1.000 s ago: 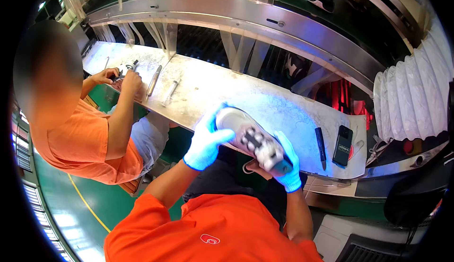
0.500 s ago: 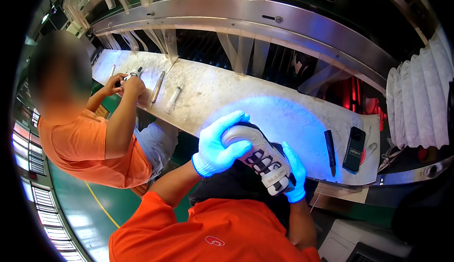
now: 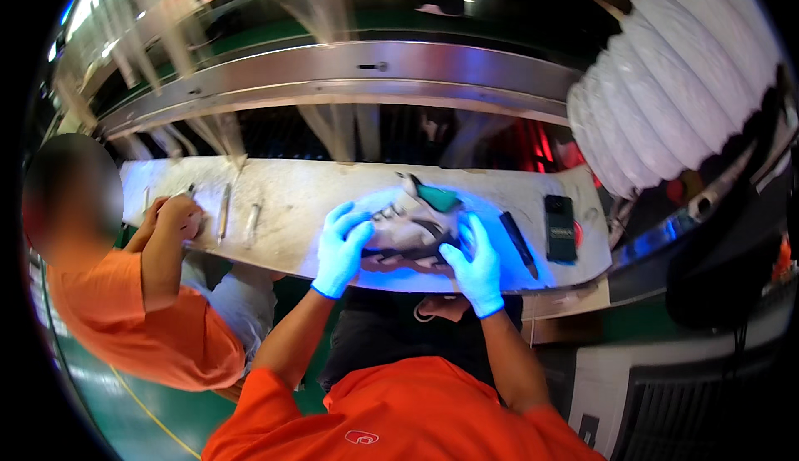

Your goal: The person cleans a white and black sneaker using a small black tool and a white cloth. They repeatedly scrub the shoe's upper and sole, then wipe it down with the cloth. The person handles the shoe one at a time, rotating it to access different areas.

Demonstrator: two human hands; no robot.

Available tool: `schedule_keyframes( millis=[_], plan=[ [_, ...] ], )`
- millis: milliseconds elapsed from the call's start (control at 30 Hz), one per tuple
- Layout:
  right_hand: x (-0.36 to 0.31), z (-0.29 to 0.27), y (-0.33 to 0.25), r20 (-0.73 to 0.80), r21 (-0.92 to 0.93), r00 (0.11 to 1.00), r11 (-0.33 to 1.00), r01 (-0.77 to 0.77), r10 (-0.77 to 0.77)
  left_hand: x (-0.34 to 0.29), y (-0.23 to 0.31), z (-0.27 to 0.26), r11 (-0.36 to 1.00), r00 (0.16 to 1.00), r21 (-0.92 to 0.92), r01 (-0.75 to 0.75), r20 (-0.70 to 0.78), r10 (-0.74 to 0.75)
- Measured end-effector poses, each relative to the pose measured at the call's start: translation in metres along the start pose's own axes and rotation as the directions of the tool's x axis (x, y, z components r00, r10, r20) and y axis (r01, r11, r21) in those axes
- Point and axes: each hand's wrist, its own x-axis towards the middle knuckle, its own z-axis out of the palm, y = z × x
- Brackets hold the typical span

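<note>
A pale grey and white sneaker point(image 3: 405, 226) with dark trim and a green lining stands sole down in blue light at the front of the worktable. Its toe points left and its heel right. My gloved left hand point(image 3: 342, 245) grips the toe end, with the thumb on the near side. At the heel, my gloved right hand point(image 3: 476, 261) curves round the back, its thumb against the near side. Both gloves glow pale blue. Fingers behind the shoe are partly hidden.
Right of the shoe lie a black pen-like tool point(image 3: 520, 245) and a dark phone point(image 3: 561, 229). A co-worker point(image 3: 150, 303) in orange handles a small pale thing at the left. Beyond the worktable point(image 3: 300, 186) runs a metal rail point(image 3: 333, 66); a white ribbed duct point(image 3: 666, 86) hangs right.
The sneaker has gone from being held tilted in front of my body to standing on the worktable. Both hands moved forward with it. The view has shifted, blurring the background.
</note>
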Motion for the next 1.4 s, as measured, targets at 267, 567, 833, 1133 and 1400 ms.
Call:
schedule_keyframes(
  millis=[267, 567, 833, 1133, 1400],
  plan=[
    [0.017, -0.093, 0.002, -0.073, -0.973, 0.958, 0.231, -0.007, -0.276, 0.016, 0.07, -0.009, 0.829, 0.931, 0.488, -0.273, 0.35, 0.101],
    [-0.011, -0.078, -0.006, -0.166, -0.602, 0.985, 0.785, -0.146, 0.056, 0.053, 0.092, 0.013, 0.803, 0.881, 0.547, -0.235, 0.47, -0.062],
    [-0.028, -0.034, -0.023, -0.037, -0.477, 0.997, 0.878, 0.038, -0.064, 0.063, 0.086, 0.01, 0.85, 0.873, 0.496, -0.178, 0.478, -0.095],
    [-0.009, -0.037, -0.015, -0.032, -0.422, 0.999, 0.907, 0.009, -0.025, 0.065, 0.071, 0.012, 0.881, 0.888, 0.451, -0.14, 0.451, -0.09],
    [0.001, -0.038, -0.034, 0.024, -0.428, 0.99, 0.896, -0.117, 0.14, 0.062, 0.067, 0.011, 0.874, 0.894, 0.468, -0.132, 0.438, -0.099]
  ],
)
